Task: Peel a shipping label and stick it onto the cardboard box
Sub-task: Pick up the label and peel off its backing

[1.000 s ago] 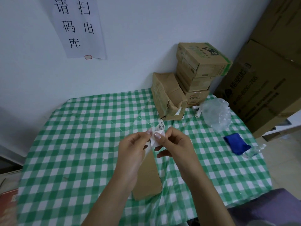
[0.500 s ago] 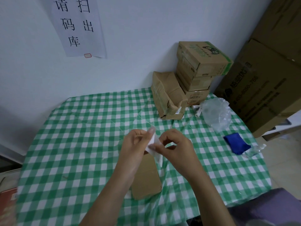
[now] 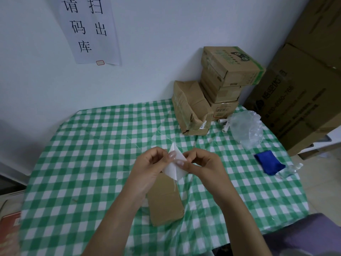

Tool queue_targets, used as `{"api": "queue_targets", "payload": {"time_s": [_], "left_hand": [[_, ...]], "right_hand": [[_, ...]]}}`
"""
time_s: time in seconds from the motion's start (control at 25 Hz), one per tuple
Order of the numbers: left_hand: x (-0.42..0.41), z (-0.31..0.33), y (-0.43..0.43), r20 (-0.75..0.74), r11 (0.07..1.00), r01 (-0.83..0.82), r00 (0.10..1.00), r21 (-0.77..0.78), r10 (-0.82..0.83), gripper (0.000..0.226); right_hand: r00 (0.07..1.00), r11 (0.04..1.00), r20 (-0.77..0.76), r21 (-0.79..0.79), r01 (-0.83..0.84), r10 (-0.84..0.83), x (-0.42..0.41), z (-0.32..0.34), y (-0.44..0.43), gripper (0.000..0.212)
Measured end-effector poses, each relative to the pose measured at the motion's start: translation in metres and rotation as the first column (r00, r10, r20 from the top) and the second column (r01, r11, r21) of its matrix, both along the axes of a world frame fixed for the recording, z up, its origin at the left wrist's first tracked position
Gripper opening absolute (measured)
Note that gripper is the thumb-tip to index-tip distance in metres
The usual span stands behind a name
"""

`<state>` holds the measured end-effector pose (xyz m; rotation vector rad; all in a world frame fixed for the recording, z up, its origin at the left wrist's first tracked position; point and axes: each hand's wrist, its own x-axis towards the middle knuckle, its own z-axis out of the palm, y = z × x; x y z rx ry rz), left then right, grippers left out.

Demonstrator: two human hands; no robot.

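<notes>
A small white shipping label (image 3: pixel 175 168) is held in the air between both hands, its blank side towards me. My left hand (image 3: pixel 151 167) pinches its left edge with thumb and forefinger. My right hand (image 3: pixel 201 163) pinches its right side with the fingertips. Under the hands a flat brown cardboard box (image 3: pixel 166 200) lies on the green-and-white checked tablecloth (image 3: pixel 83 163); my hands hide its far end.
Several cardboard boxes (image 3: pixel 219 85) are stacked at the back right by the wall. A clear plastic bag (image 3: pixel 246 128), small white rolls (image 3: pixel 224 124) and a blue cloth (image 3: pixel 268 162) lie at the right. Large cartons (image 3: pixel 304 97) stand beyond the table's right edge.
The label was turned between the fingers: its barcode side showed a second ago, and now the blank side spreads wider between both hands. The hands stayed above the box.
</notes>
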<state>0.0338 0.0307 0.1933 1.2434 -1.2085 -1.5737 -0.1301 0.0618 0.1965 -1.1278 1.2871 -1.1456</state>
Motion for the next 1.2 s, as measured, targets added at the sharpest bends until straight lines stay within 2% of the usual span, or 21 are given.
{"api": "queue_targets", "payload": {"time_s": [0.08, 0.2, 0.56, 0.88, 0.96, 1.12, 1.2], "left_hand": [[0.000, -0.001, 0.000, 0.013, 1.000, -0.012, 1.000, -0.013, 0.012, 0.040], [0.000, -0.001, -0.001, 0.038, 0.998, -0.056, 0.998, -0.013, 0.056, 0.030], [0.003, -0.006, -0.002, 0.093, 0.991, -0.120, 0.988, -0.056, 0.125, 0.030], [0.010, -0.018, -0.005, 0.101, 0.977, -0.214, 0.971, -0.023, 0.215, 0.030], [0.014, -0.021, -0.007, 0.103, 0.971, -0.239, 0.965, -0.018, 0.240, 0.030], [0.017, -0.026, -0.010, 0.114, 0.964, -0.265, 0.958, -0.007, 0.264, 0.033], [0.018, -0.031, -0.010, 0.121, 0.961, -0.275, 0.954, 0.000, 0.273, 0.038]], "right_hand": [[0.996, 0.998, 0.079, 0.045, 0.042, -0.045, -0.001, 0.000, -0.001, 0.020], [0.985, 0.992, 0.144, 0.090, 0.085, -0.097, -0.004, 0.000, -0.002, 0.019], [0.973, 0.979, 0.169, 0.156, 0.133, -0.160, -0.010, -0.010, -0.006, 0.030], [0.898, 0.908, 0.343, 0.399, 0.127, -0.276, -0.018, -0.053, -0.008, 0.035], [0.880, 0.887, 0.347, 0.434, 0.157, -0.325, -0.023, -0.064, -0.008, 0.036], [0.907, 0.862, 0.215, 0.448, 0.236, -0.361, -0.026, -0.081, -0.004, 0.037], [0.903, 0.853, 0.216, 0.463, 0.241, -0.372, -0.026, -0.089, -0.004, 0.037]]}}
